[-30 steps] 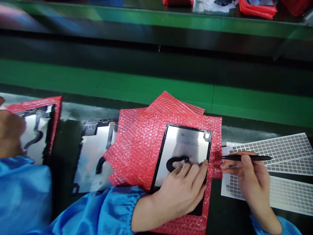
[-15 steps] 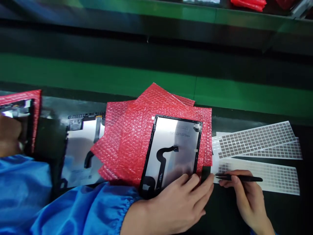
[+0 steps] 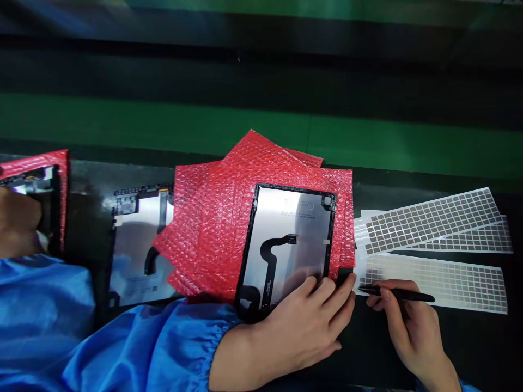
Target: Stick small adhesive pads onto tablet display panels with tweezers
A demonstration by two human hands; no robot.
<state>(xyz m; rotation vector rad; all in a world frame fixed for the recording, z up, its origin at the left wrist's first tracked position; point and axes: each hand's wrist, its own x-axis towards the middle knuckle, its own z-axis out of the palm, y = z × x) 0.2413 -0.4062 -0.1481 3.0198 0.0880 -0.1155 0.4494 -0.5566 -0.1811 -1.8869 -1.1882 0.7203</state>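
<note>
My right hand (image 3: pixel 412 321) pinches black tweezers (image 3: pixel 412 295), their tips at the left end of the lower sticker sheet (image 3: pixel 441 280), which carries rows of small grey squares. My left hand (image 3: pixel 302 326) lies with fingers stretched over the lower right part of a display panel (image 3: pixel 294 218). Its fingertips reach the left edge of that sheet. The panel has a silver back, a black frame and a curved black flex cable (image 3: pixel 269 267). It rests tilted on red bubble-wrap bags (image 3: pixel 220 218).
Two more sticker sheets (image 3: pixel 433 223) overlap at the right. A second display panel (image 3: pixel 134 245) lies left of the bags, partly under them. At far left, another person's hand (image 3: pixel 18 223) is over a panel on red bubble wrap (image 3: pixel 63 201). A green strip (image 3: pixel 122 120) runs behind.
The view has shifted slightly, and the red items on the upper shelf have left the picture. Both hands keep nearly the same places; the tweezer tips look closer together.
</note>
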